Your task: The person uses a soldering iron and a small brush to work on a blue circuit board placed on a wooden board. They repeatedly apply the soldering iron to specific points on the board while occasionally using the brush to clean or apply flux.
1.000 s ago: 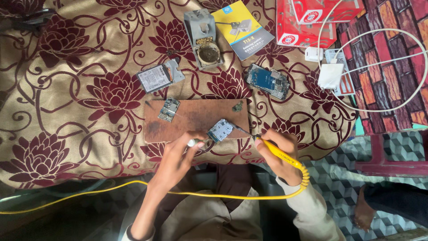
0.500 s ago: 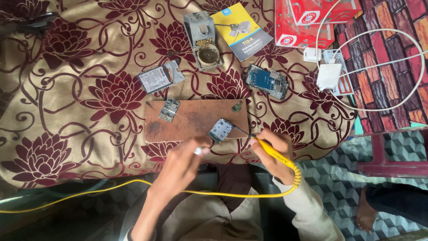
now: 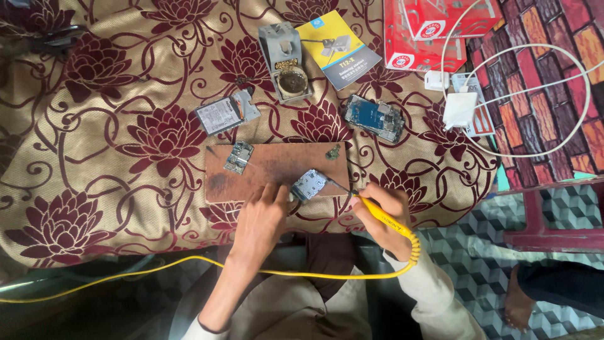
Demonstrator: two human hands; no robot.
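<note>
On the brown board (image 3: 277, 171), at its near edge, lies the small circuit board (image 3: 309, 184) under work. My left hand (image 3: 261, 221) rests on the board's near edge just beside it, fingers curled, the fingertips touching or almost touching its left corner; whether they pinch anything I cannot tell. My right hand (image 3: 385, 214) is closed around the yellow soldering iron (image 3: 377, 215), held like a pen, its dark tip (image 3: 338, 186) reaching left to the circuit board's right edge. The iron's yellow cable (image 3: 189, 261) coils at my right wrist and runs left across my lap. Farther up the board lie a second circuit piece (image 3: 238, 157) at the left and a tiny part (image 3: 333, 152) at the right. Beyond the board, on the flowered cloth (image 3: 94, 126): a phone battery with frame (image 3: 225, 113), a grey iron stand (image 3: 284, 62) holding brass wool, a yellow and blue booklet (image 3: 338, 49), an opened phone (image 3: 374, 119), a red box (image 3: 434, 28), and a white charger (image 3: 460, 111) with its looping white cable (image 3: 553, 88).
</note>
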